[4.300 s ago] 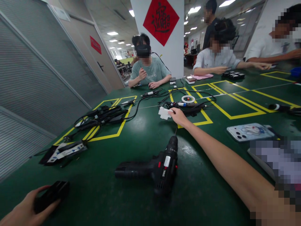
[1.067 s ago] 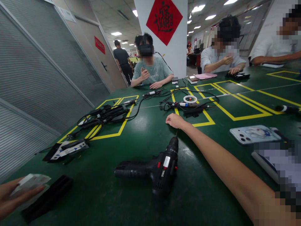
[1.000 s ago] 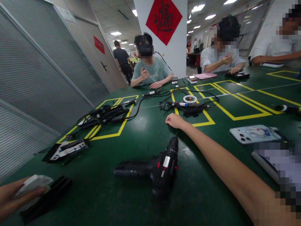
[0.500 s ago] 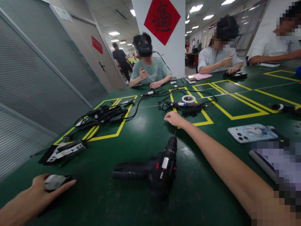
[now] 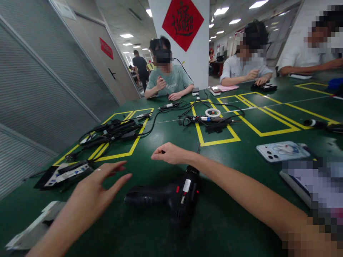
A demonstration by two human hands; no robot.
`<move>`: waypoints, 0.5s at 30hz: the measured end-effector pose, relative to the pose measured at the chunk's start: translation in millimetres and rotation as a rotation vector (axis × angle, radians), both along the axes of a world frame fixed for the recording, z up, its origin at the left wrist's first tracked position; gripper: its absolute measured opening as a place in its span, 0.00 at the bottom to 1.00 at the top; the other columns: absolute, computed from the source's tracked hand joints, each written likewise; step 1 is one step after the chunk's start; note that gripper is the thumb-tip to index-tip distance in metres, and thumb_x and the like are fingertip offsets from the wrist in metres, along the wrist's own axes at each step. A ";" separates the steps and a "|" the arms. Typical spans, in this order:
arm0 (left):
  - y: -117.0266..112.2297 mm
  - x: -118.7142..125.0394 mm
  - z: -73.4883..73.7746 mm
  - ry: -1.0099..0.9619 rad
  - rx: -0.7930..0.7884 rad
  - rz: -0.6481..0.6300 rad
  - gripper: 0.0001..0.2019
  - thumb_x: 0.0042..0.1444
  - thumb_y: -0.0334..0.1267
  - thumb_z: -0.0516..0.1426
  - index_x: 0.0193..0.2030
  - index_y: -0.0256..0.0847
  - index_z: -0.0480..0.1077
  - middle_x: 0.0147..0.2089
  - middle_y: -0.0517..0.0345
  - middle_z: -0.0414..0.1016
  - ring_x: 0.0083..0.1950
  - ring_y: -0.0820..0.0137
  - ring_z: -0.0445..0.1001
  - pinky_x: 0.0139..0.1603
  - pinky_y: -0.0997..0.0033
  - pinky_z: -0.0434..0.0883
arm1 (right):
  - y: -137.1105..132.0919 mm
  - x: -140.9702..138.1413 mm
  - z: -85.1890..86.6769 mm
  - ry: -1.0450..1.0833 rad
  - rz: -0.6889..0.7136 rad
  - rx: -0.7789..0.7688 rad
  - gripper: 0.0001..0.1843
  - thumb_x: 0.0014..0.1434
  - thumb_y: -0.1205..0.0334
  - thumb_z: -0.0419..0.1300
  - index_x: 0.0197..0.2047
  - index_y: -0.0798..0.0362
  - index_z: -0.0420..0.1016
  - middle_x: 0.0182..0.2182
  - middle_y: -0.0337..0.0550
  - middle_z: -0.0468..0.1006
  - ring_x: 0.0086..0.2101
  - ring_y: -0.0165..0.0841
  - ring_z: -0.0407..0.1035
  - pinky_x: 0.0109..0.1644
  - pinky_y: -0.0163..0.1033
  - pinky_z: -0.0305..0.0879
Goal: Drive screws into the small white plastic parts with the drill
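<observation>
My left hand (image 5: 98,187) reaches over the table, thumb and fingers apart with nothing between them. Under its forearm lies a flat pale-grey and dark piece (image 5: 36,226). My right hand (image 5: 171,153) is closed in a pinch above the front of a drill; a small dark spot shows at the fingertips, too small to name. The black cordless drill (image 5: 184,192) lies on its side, its grip pointing left and its thin bit upward in the picture. My right forearm and hand cover part of its chuck.
The green table (image 5: 150,228) carries yellow tape outlines. Tangled black cables (image 5: 115,132) lie at left, near a black-and-white packet (image 5: 64,173). Beyond are a white tape ring (image 5: 213,112) and a pen-like tool (image 5: 209,119). A phone (image 5: 282,151) lies right. Several people sit opposite.
My left hand has let go of the grey and dark piece and moved right and forward, opening. My right hand has come left and nearer, still pinched.
</observation>
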State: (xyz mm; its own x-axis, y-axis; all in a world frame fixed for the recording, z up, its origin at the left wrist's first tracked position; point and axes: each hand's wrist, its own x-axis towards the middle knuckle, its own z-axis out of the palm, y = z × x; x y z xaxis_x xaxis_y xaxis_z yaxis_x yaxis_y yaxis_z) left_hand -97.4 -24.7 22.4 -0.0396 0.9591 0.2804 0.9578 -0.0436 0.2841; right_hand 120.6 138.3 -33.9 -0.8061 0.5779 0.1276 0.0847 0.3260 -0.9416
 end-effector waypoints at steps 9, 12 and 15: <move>51.0 69.5 -6.9 -0.285 0.041 -0.198 0.13 0.60 0.50 0.58 0.41 0.46 0.79 0.40 0.58 0.82 0.42 0.64 0.78 0.43 0.68 0.71 | -21.6 19.1 6.9 0.206 0.145 -0.528 0.18 0.57 0.49 0.66 0.33 0.56 0.69 0.19 0.26 0.53 0.20 0.22 0.45 0.24 0.31 0.41; 57.7 72.1 -11.3 -0.274 0.053 -0.239 0.12 0.61 0.47 0.58 0.39 0.45 0.79 0.38 0.57 0.81 0.40 0.64 0.78 0.41 0.68 0.70 | -17.3 25.6 3.6 0.235 0.182 -0.641 0.14 0.61 0.55 0.63 0.31 0.55 0.66 0.19 0.26 0.50 0.20 0.21 0.42 0.24 0.31 0.38; 60.1 74.7 -14.2 -0.220 0.133 -0.277 0.11 0.62 0.44 0.56 0.40 0.44 0.79 0.38 0.56 0.80 0.40 0.65 0.77 0.43 0.67 0.70 | -13.2 28.0 5.1 0.267 0.208 -0.779 0.13 0.65 0.60 0.56 0.28 0.54 0.61 0.19 0.27 0.50 0.20 0.22 0.41 0.24 0.31 0.37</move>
State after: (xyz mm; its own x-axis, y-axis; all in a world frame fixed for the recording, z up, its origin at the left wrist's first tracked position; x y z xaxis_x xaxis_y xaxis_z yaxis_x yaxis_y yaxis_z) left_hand -22.7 35.5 8.2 0.1433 0.8976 0.4170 0.8209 -0.3431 0.4565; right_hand 148.7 125.1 -28.8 -0.9051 0.4229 -0.0440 -0.1622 -0.4392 -0.8836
